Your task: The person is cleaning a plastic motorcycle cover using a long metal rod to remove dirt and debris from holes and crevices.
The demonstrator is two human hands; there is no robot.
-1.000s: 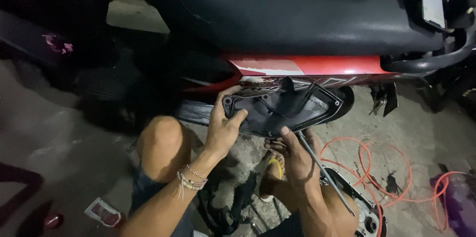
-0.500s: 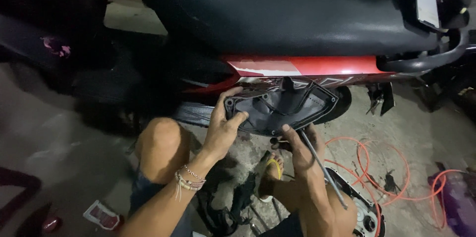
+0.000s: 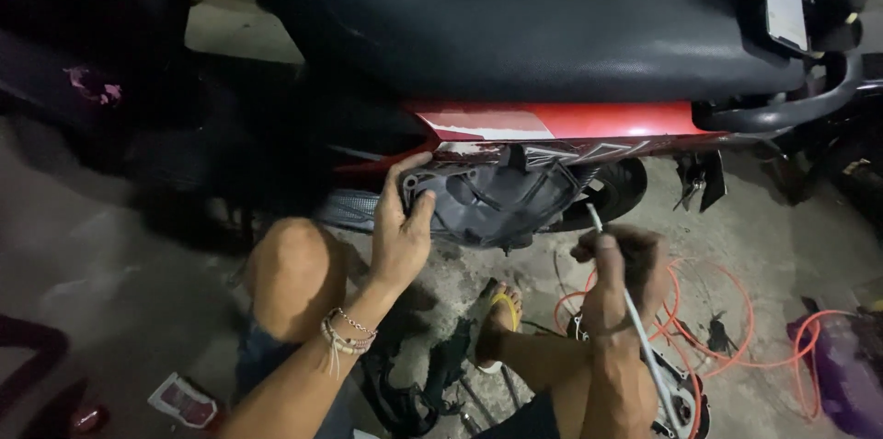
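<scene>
**Holding side cover against red motorcycle**

Gripping the dark plastic cover (image 3: 497, 205) at its left edge, left hand (image 3: 400, 232) keeps it against the bike just under the red body panel (image 3: 570, 119). Right hand (image 3: 621, 278) is clenched around a thin metal rod tool (image 3: 635, 329), tip near the cover's right side. Small red-and-white packet (image 3: 184, 399) lies on the concrete bottom left; orange hose (image 3: 736, 329) coils at right.
</scene>
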